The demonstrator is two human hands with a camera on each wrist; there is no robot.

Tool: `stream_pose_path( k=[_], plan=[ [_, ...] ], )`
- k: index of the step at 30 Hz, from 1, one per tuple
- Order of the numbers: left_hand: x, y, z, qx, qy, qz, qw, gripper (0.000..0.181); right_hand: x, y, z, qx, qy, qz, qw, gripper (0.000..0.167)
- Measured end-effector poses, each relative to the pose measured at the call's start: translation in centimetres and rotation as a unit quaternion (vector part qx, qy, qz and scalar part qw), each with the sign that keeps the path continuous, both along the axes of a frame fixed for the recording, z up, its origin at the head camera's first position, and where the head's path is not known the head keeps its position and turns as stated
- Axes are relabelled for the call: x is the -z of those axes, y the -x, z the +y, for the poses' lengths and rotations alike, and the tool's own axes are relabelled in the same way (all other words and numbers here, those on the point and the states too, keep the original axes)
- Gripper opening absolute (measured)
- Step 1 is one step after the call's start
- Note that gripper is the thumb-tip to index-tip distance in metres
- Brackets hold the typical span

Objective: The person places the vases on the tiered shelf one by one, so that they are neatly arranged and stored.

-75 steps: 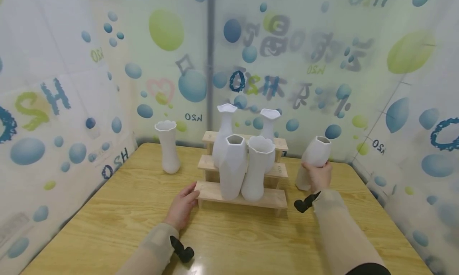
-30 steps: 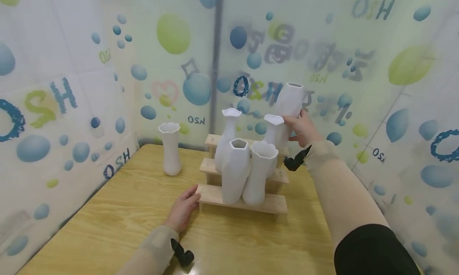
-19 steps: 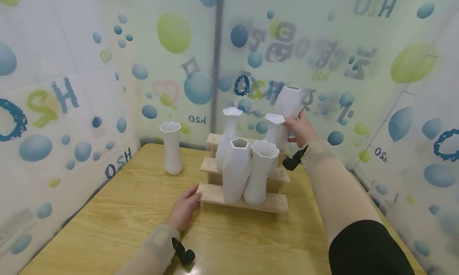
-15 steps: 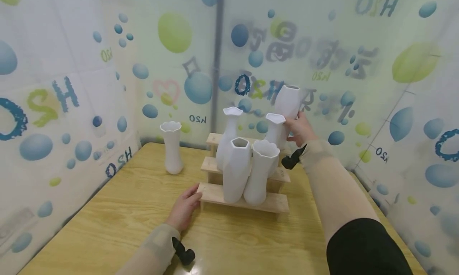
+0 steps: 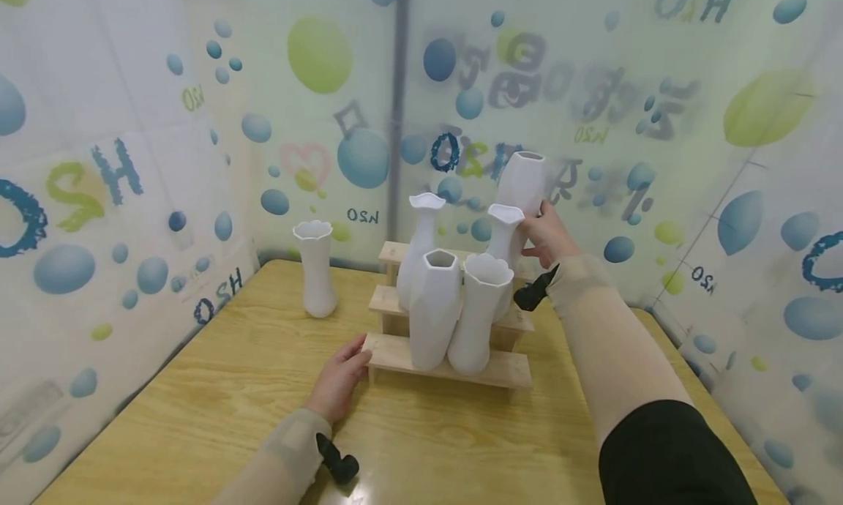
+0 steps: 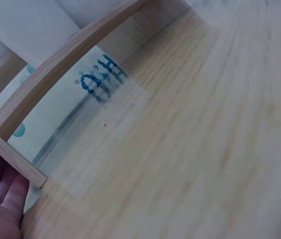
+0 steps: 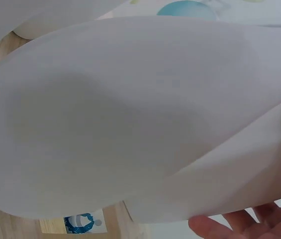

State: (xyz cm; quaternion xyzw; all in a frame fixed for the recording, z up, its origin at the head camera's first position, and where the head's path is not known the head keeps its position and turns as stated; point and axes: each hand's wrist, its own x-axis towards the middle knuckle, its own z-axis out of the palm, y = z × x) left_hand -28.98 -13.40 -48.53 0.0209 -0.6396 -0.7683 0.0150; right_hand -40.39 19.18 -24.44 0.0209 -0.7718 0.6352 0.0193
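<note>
A three-step wooden stand (image 5: pixel 393 349) sits mid-table, and my left hand (image 5: pixel 337 382) grips the left end of its lowest step. In the left wrist view those fingers (image 6: pixel 15 196) lie beside the stand's leg. My right hand (image 5: pixel 552 233) holds a white faceted vase (image 5: pixel 522 179) upright at the right of the top step; its base is hidden, so contact there cannot be told. Just in front stands a flared-neck vase (image 5: pixel 506 230), which fills much of the right wrist view. Another flared vase (image 5: pixel 421 238) is to the left. A faceted vase (image 5: pixel 435 311) and a scalloped-rim vase (image 5: pixel 476 322) stand on the lowest step.
One more white scalloped-rim vase (image 5: pixel 315 271) stands on the wooden table (image 5: pixel 421 446), left of the stand. Printed curtains with bubbles and lettering surround the table's back and sides. The vases on the stand are close together.
My right hand has lifted the faceted vase from right of the stand up to its top step, then shifted it slightly left. The left hand has kept its grip on the stand.
</note>
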Motion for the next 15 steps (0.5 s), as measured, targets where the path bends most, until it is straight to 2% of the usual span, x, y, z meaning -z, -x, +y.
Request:
stream_pose_path(
  k=[9,12,15],
  plan=[
    [0.0,0.2,0.1,-0.001,-0.007,-0.009,0.9999,0.051,0.2,-1.1,1.0,-0.018,0.035,-0.007,0.9992,0.080],
    [-0.2,0.1,0.1,-0.002,-0.017,-0.011,0.9998,0.051,1.1,-2.1,1.8,-0.005,0.039,0.002,0.9992,0.077],
    [-0.4,-0.1,0.0,0.003,-0.040,-0.005,0.9992,0.055,2.7,-3.5,2.8,0.013,0.026,0.026,0.9992,0.073]
  ],
)
